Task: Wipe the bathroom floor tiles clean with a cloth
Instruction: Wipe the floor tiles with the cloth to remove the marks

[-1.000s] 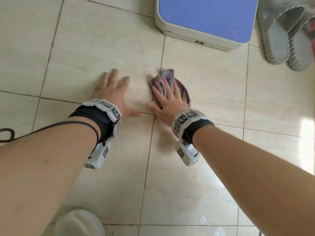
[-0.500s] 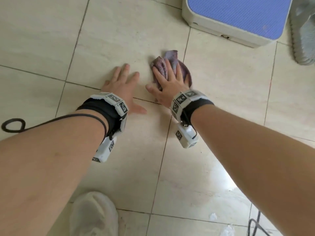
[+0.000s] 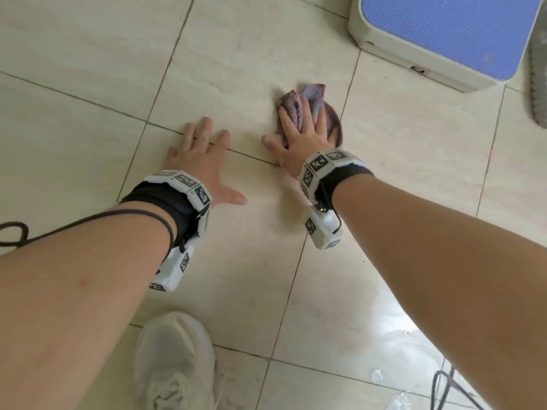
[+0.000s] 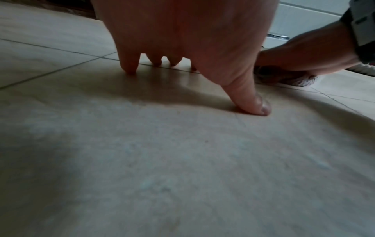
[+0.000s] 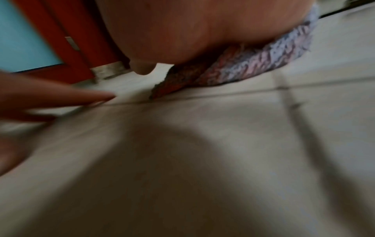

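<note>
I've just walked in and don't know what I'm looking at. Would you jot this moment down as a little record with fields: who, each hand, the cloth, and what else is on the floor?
who: a person crouched over the floor tiles
left hand: flat on the tiles, fingers spread, holding nothing
right hand: fingers straight, pressing down on the cloth
cloth: purplish, bunched, on the tiles beside a grout line
scale: blue top, at the far right
shoe: pale, at the near edge
slipper: grey, at the right edge
</note>
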`<state>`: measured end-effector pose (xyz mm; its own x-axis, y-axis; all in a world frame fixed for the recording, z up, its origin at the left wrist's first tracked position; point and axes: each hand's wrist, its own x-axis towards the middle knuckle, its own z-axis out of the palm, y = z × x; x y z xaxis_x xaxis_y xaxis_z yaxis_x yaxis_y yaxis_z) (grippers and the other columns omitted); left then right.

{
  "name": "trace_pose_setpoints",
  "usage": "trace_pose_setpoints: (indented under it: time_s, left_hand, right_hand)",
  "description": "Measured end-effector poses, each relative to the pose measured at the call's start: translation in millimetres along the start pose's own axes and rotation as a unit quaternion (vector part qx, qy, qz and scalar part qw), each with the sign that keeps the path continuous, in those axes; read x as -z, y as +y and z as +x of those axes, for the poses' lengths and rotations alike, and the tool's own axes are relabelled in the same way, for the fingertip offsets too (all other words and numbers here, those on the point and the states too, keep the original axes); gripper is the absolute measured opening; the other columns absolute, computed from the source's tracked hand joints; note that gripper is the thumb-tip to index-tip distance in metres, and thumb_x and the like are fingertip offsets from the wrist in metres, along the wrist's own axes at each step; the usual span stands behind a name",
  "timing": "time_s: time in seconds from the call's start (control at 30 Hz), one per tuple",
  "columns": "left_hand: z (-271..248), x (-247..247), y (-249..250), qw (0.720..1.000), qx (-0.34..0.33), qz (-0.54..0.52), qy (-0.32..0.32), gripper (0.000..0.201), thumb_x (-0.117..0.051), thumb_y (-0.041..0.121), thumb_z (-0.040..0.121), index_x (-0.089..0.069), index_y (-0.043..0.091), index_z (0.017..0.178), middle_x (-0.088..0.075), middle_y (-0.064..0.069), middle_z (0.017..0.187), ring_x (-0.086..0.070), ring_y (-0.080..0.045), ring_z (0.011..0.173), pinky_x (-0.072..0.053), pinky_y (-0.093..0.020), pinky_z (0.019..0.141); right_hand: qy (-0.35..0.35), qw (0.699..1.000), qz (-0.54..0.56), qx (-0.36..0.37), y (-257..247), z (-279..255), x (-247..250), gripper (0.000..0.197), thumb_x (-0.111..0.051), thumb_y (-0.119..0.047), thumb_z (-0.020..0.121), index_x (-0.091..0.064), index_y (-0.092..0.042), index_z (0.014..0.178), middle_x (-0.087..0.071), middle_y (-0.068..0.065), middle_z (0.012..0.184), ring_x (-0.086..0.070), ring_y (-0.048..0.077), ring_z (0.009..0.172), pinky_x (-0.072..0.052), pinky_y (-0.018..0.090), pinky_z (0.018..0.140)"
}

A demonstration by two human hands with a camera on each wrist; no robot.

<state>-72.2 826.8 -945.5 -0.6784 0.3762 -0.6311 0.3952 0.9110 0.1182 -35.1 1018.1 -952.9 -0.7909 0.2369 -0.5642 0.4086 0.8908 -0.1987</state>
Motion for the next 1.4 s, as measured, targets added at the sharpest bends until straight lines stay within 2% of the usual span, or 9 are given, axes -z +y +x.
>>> trace_pose_setpoints:
  time_s: [0.17, 0.3, 0.43, 0.57, 0.7, 0.87, 1.0, 1.23, 1.4]
  left_hand:
    - [-7, -2, -10, 1.0, 0.013, -0.012, 0.011, 0.13, -0.077, 0.071, 0.062, 0.003, 0.029, 0.155, 0.022, 0.001, 0.162, 0.016, -0.025, 0.149, -0.011, -0.052, 0.119]
    - [-11, 1, -7, 1.0, 0.017, -0.011, -0.004, 0.129, -0.078, 0.068, 0.063, 0.002, 0.026, 0.155, 0.022, -0.002, 0.161, 0.016, -0.028, 0.149, -0.012, -0.055, 0.118]
    - [-7, 2, -2, 0.999, 0.024, -0.016, -0.014, 0.131, -0.08, 0.066, 0.063, 0.003, 0.025, 0.155, 0.023, -0.003, 0.161, 0.016, -0.03, 0.149, -0.014, -0.057, 0.117]
    - [-5, -3, -2, 1.0, 0.03, -0.009, -0.002, 0.132, -0.077, 0.071, 0.061, 0.004, 0.025, 0.155, 0.023, -0.004, 0.161, 0.016, -0.031, 0.149, -0.015, -0.058, 0.117]
    - [-4, -5, 3, 0.999, 0.038, -0.005, 0.0, 0.127, -0.074, 0.074, 0.062, 0.004, 0.033, 0.154, 0.024, -0.004, 0.161, 0.017, -0.034, 0.148, -0.015, -0.06, 0.116]
    - [-2, -7, 24, 0.999, 0.032, -0.001, -0.006, 0.121, -0.071, 0.076, 0.064, 0.004, 0.039, 0.152, 0.028, -0.009, 0.159, 0.019, -0.043, 0.145, -0.011, -0.062, 0.115]
    - [1, -11, 43, 1.0, 0.021, -0.007, 0.0, 0.122, -0.07, 0.076, 0.064, 0.004, 0.04, 0.153, 0.03, -0.009, 0.158, 0.022, -0.044, 0.144, -0.006, -0.063, 0.116]
    - [9, -5, 72, 1.0, 0.003, 0.013, 0.01, 0.119, -0.07, 0.075, 0.065, 0.003, 0.042, 0.153, 0.029, -0.007, 0.159, 0.021, -0.042, 0.145, -0.003, -0.061, 0.117]
    - [14, -5, 116, 0.999, -0.039, 0.03, 0.008, 0.107, -0.062, 0.075, 0.074, 0.001, 0.043, 0.153, 0.028, -0.008, 0.159, 0.022, -0.043, 0.144, -0.001, -0.062, 0.117]
  right_hand:
    - [-0.043, 0.988, -0.086, 0.123, -1, -70, -46, 0.066, -0.02, -0.068, 0.094, 0.005, -0.046, 0.151, 0.021, -0.012, 0.16, 0.018, 0.023, 0.148, 0.0, 0.053, 0.118]
    - [-0.037, 0.995, -0.081, 0.045, 59, -80, -35, 0.062, -0.02, -0.067, 0.095, 0.004, -0.05, 0.15, 0.019, -0.014, 0.16, 0.017, 0.02, 0.148, 0.001, 0.052, 0.119]
    - [0.003, 0.999, -0.016, -0.052, 44, -32, -8, 0.068, -0.023, -0.068, 0.095, 0.003, -0.043, 0.153, 0.022, -0.009, 0.16, 0.02, 0.026, 0.147, 0.002, 0.058, 0.118]
    - [-0.008, 0.999, -0.034, 0.018, -3, -34, -24, 0.071, -0.023, -0.069, 0.094, 0.004, -0.04, 0.154, 0.023, -0.006, 0.16, 0.023, 0.031, 0.146, 0.004, 0.06, 0.114]
    - [-0.032, 0.993, -0.069, 0.086, 12, -88, -55, 0.066, -0.022, -0.067, 0.095, 0.004, -0.046, 0.152, 0.022, -0.012, 0.16, 0.02, 0.022, 0.147, -0.002, 0.052, 0.118]
    - [-0.01, 0.999, -0.035, -0.032, 89, -106, -47, 0.065, -0.019, -0.068, 0.094, 0.006, -0.046, 0.151, 0.022, -0.013, 0.16, 0.02, 0.02, 0.147, -0.001, 0.053, 0.118]
    - [0.023, 0.995, 0.022, -0.095, 97, -67, -26, 0.068, -0.022, -0.069, 0.094, 0.002, -0.044, 0.153, 0.022, -0.009, 0.16, 0.02, 0.025, 0.147, 0.001, 0.059, 0.117]
    - [0.012, 1.0, 0.0, -0.009, 71, -103, -56, 0.07, -0.02, -0.07, 0.093, 0.004, -0.043, 0.153, 0.021, -0.01, 0.16, 0.02, 0.025, 0.148, -0.005, 0.051, 0.118]
    - [-0.031, 0.999, -0.012, -0.038, 127, -169, -79, 0.068, -0.017, -0.069, 0.093, 0.009, -0.046, 0.15, 0.024, -0.012, 0.159, 0.021, 0.021, 0.147, -0.002, 0.048, 0.119]
